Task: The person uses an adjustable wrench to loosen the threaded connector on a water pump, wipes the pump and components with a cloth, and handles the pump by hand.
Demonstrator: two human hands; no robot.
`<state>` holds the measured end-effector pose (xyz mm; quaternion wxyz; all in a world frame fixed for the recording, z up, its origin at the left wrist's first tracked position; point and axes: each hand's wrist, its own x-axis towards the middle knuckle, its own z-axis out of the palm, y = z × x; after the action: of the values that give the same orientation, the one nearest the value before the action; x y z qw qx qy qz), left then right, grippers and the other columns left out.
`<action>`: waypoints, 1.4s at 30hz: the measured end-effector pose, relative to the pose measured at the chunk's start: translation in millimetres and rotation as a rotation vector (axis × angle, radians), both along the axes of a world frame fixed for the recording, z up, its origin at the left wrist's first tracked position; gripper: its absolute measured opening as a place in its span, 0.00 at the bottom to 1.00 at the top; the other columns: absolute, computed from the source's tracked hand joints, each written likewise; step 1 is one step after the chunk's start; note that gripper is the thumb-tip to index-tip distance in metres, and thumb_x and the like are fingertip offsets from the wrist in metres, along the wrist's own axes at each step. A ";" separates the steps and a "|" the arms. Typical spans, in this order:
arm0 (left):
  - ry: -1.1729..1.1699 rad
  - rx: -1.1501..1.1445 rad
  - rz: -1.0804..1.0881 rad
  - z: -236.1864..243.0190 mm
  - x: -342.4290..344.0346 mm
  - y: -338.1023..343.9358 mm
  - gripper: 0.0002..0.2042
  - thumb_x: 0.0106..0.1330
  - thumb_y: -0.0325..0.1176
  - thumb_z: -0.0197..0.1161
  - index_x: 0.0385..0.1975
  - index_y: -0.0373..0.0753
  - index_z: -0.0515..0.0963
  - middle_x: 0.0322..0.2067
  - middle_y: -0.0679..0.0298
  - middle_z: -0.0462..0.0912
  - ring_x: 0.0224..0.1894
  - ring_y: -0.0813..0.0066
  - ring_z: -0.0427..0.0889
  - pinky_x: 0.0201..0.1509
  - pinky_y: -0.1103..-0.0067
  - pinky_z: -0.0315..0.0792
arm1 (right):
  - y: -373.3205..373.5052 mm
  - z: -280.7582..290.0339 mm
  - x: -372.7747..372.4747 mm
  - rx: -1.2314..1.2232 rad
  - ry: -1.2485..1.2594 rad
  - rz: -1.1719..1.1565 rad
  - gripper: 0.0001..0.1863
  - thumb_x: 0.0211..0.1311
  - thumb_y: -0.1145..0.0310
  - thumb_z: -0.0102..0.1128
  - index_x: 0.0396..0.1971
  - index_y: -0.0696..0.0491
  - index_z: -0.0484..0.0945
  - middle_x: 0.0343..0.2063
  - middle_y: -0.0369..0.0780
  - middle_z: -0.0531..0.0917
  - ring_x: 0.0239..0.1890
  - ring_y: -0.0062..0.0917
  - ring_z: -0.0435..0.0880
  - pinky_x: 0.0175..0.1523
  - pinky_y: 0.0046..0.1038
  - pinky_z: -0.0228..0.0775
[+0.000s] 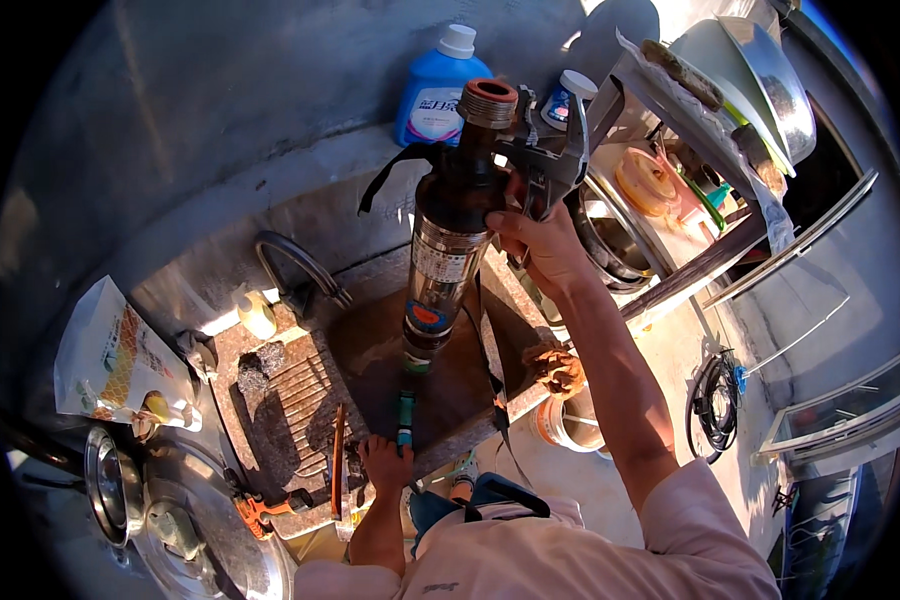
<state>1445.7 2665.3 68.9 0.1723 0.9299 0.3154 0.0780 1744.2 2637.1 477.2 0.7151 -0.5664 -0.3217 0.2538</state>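
A dark submersible pump (438,265) stands upright over the sink, its threaded neck at the top and a ribbed metal, labelled casing below. My right hand (538,245) is closed at its upper side, thumb against the body. By the same hand a grey metal tool with jaws (560,160) sits against the neck; how the grip is shared between pump and tool is partly hidden. My left hand (382,465) lies on the sink's front edge, fingers stretched forward, beside a green cylindrical thing (406,418) that it seems to touch.
The stone sink (360,345) has a curved faucet (300,262) and a ribbed drainboard (310,410). An orange power drill (265,508) lies at its corner. Metal basins (190,520) stand left. Behind are a blue detergent bottle (435,95) and, to the right, a cluttered shelf (690,120).
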 end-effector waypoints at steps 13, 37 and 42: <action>0.031 -0.013 -0.026 0.8 -2.2 0.5 0.24 0.64 0.48 0.48 0.31 0.31 0.81 0.42 0.53 0.79 0.58 0.59 0.66 0.69 0.60 0.44 | -4.0 -22.4 5.0 0.159 0.103 0.053 0.06 0.67 0.74 0.50 0.42 0.50 0.70 0.24 0.34 0.73 0.17 0.20 0.69 0.24 0.22 0.58; -0.006 -0.117 0.030 3.4 -3.6 3.0 0.24 0.62 0.48 0.52 0.30 0.28 0.82 0.40 0.53 0.79 0.57 0.61 0.66 0.70 0.61 0.45 | -0.2 -39.4 8.6 0.207 -0.031 0.024 0.06 0.69 0.70 0.52 0.43 0.45 0.68 0.25 0.32 0.72 0.19 0.18 0.65 0.25 0.23 0.57; -0.019 -0.146 0.049 5.6 -5.0 2.9 0.23 0.61 0.47 0.53 0.30 0.28 0.82 0.40 0.53 0.79 0.57 0.60 0.67 0.70 0.59 0.46 | 0.4 -43.6 11.7 0.210 -0.068 0.044 0.09 0.68 0.69 0.54 0.45 0.45 0.69 0.22 0.31 0.71 0.18 0.17 0.64 0.24 0.22 0.56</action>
<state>1440.8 2668.2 74.5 0.2408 0.9061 0.3411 0.0678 1755.9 2637.5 433.6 0.7533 -0.4894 -0.3831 0.2151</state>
